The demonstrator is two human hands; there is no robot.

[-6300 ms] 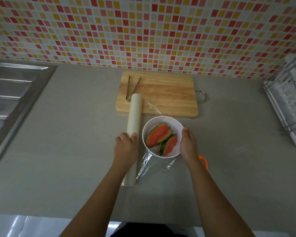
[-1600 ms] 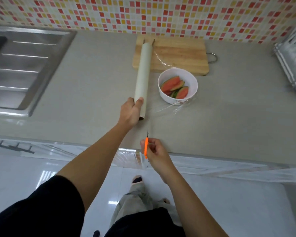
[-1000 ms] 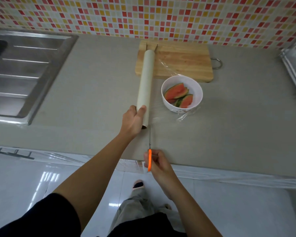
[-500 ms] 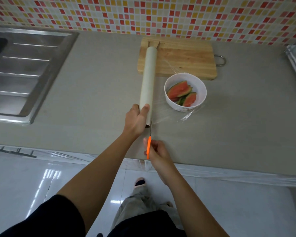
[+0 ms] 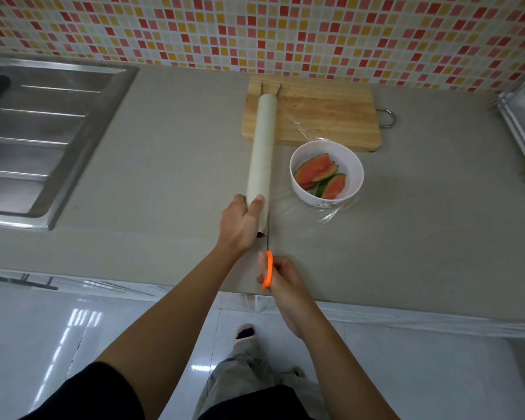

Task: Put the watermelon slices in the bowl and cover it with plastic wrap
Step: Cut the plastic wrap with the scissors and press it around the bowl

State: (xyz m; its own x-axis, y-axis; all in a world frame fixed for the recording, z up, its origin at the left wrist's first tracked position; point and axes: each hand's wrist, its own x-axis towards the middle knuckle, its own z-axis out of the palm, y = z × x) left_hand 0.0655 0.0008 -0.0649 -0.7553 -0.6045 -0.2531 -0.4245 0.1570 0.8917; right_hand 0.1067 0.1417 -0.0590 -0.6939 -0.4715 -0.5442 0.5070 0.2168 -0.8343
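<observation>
Clasping wrap roll end, seemingly: fingers

On the worktop the sink lies left, the rack right, the cutting board at the back. The wrap roll runs forward off the board's left part; right of it (on the film) stands the bowl, watermelon slices inside.

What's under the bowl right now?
Clear plastic wrap sticks out from beneath the bowl on the counter. The bowl hides the part directly underneath.
</observation>
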